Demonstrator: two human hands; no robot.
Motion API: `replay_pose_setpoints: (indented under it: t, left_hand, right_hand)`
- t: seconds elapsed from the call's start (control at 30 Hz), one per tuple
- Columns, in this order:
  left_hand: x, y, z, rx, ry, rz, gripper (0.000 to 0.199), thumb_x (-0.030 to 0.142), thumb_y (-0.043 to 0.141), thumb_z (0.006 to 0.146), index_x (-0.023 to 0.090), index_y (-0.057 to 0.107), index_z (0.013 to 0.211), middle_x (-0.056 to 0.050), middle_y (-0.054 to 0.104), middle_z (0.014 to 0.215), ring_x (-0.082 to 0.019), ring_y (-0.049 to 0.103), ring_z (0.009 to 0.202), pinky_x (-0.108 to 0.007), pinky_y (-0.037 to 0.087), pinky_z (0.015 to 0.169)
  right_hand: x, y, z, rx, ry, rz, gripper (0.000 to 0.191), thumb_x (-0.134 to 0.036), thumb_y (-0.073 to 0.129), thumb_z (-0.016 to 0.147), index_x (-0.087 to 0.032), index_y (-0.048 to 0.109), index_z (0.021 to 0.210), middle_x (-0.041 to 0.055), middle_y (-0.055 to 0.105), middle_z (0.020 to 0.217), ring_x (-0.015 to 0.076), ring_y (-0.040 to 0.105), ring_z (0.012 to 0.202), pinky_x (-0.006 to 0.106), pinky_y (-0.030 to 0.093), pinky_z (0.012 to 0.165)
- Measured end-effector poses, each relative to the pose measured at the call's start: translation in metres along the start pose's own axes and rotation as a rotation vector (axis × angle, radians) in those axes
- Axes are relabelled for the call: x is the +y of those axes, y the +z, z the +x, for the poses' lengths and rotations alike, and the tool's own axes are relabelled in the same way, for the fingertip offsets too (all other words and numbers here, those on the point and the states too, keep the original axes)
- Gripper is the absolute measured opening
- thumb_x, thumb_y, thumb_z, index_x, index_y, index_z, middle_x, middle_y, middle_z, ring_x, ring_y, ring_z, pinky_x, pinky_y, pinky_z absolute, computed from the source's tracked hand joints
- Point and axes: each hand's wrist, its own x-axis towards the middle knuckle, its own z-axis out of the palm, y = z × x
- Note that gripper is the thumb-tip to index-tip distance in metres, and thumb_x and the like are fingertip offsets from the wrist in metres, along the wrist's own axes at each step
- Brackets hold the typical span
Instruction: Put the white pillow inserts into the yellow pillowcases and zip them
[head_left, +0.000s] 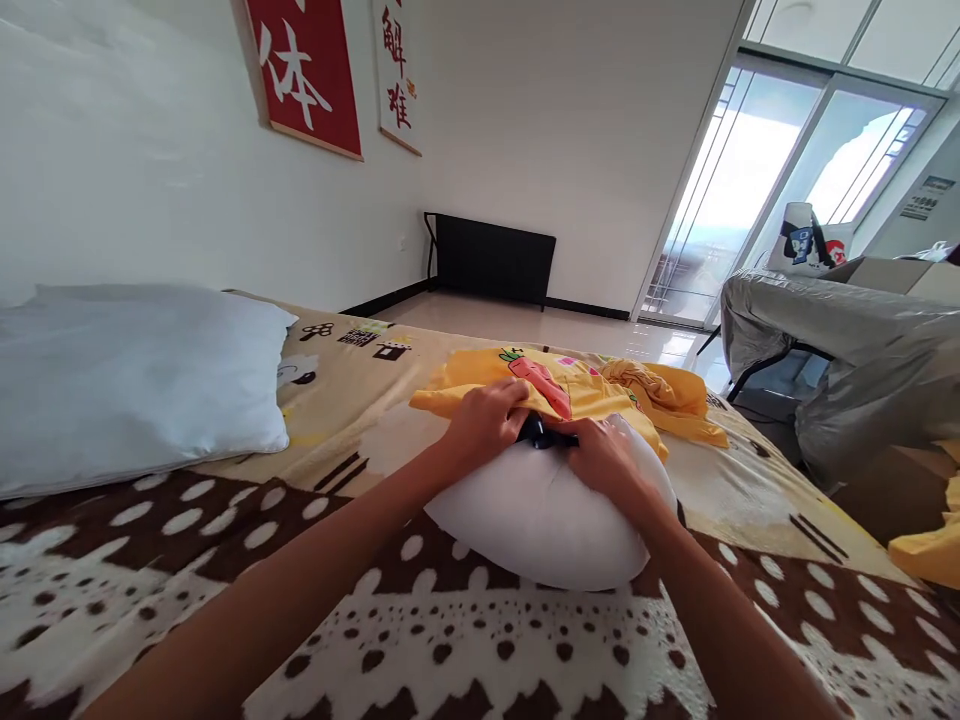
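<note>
A white pillow [547, 520] lies on the patterned blanket in front of me, its far end at the edge of a yellow cloth cover [480, 370] printed with a carrot. My left hand [491, 420] grips the cover's near edge at the pillow's left side. Fingers curled, my right hand [600, 452] holds the same edge on the right, over the white pillow. Between both hands sits a small dark object [538, 430], partly hidden by fingers and cloth; I cannot make out what it is.
Another white pillow [142, 380] lies at the left on the bed's blanket [420, 620]. A plastic-covered table [832, 310] with bags and boxes stands at the right. More yellow cloth [930, 545] is at the right edge. A black folded panel [491, 258] leans by the far wall.
</note>
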Motion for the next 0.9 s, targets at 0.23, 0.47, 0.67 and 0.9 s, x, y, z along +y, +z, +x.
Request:
replay_pose_setpoints:
  t: [0.23,0.47,0.67,0.9]
  left_hand:
    - [-0.007,-0.018,-0.014,-0.146,-0.001,0.418,0.021,0.012,0.038,0.086,0.015,0.058,0.093,-0.010,0.062,0.092,-0.022,0.061,0.080,-0.029,0.041,0.063]
    - [-0.045,-0.016,-0.019,0.041,-0.301,0.046,0.011,0.018,0.054,0.075,0.017,0.064,0.080,-0.007,0.067,0.082,-0.021,0.062,0.074,-0.028,0.043,0.066]
    - [-0.048,0.023,-0.038,0.312,-0.316,-0.160,0.019,0.016,0.049,0.076,0.017,0.067,0.082,-0.004,0.072,0.088,-0.018,0.064,0.083,-0.026,0.049,0.078]
    - [-0.046,0.041,-0.054,0.546,-0.250,-0.306,0.019,0.011,0.049,0.072,0.019,0.066,0.074,-0.003,0.070,0.078,-0.018,0.063,0.079,-0.028,0.051,0.073]
  right_hand:
    - [0.004,-0.009,0.002,0.057,0.058,0.024,0.057,-0.006,0.045,0.071,-0.029,0.065,0.119,-0.0006,0.070,0.111,0.0202,0.062,0.099,0.030,0.043,0.086]
    - [0.026,-0.014,0.013,0.110,0.077,0.104,0.057,-0.008,0.045,0.070,-0.032,0.065,0.118,-0.0035,0.067,0.116,0.0187,0.057,0.109,0.027,0.042,0.090]
    - [0.030,0.000,0.000,0.261,0.020,-0.003,0.047,-0.012,0.051,0.071,-0.033,0.070,0.109,0.0005,0.071,0.100,0.0213,0.059,0.093,0.032,0.044,0.079]
    - [0.009,0.009,-0.038,0.729,-0.637,-0.210,0.041,-0.009,0.045,0.085,-0.027,0.064,0.117,0.0043,0.065,0.110,0.0179,0.054,0.100,0.036,0.037,0.092]
